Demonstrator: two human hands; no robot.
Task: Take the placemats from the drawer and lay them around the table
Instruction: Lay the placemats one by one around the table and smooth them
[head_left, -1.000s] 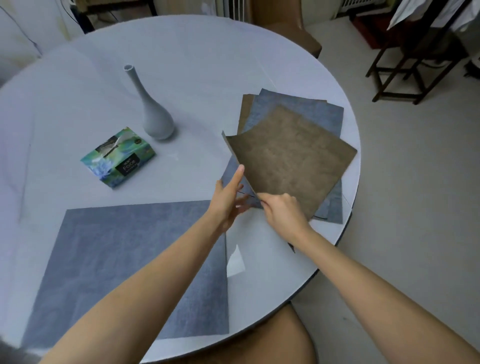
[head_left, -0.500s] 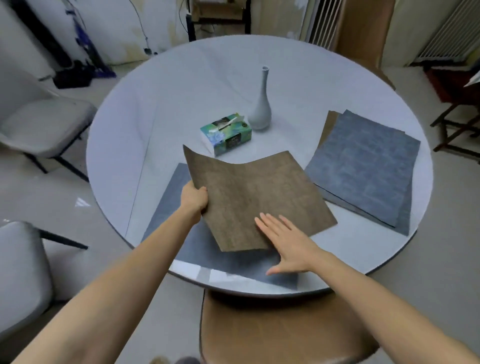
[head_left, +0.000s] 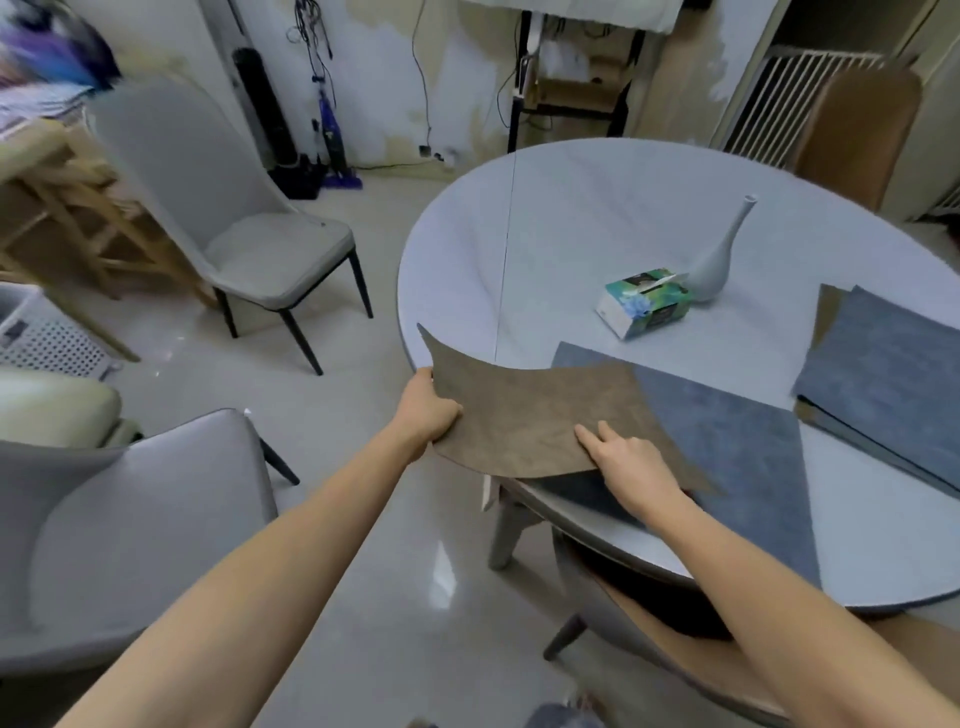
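Note:
A brown placemat (head_left: 540, 415) hangs in the air over the left edge of the round white table (head_left: 571, 218). My left hand (head_left: 428, 410) grips its left edge. My right hand (head_left: 631, 465) lies on its near right part with two fingers stretched out flat. Under it a blue-grey placemat (head_left: 727, 441) lies flat on the table at the near edge. A stack of placemats (head_left: 883, 374), blue-grey on top with brown edges showing beneath, lies at the table's right side.
A tissue box (head_left: 644, 301) and a slim white vase (head_left: 719, 260) stand mid-table. A brown chair (head_left: 675, 654) is tucked under the near edge. Grey chairs (head_left: 249, 239) stand left on the floor, one (head_left: 124, 519) close by. Another brown chair (head_left: 857, 124) stands beyond the table.
The brown placemat has travelled left, off the stack and past the laid blue-grey mat toward the table's left edge. My left hand now grips its left edge; the view has swung left.

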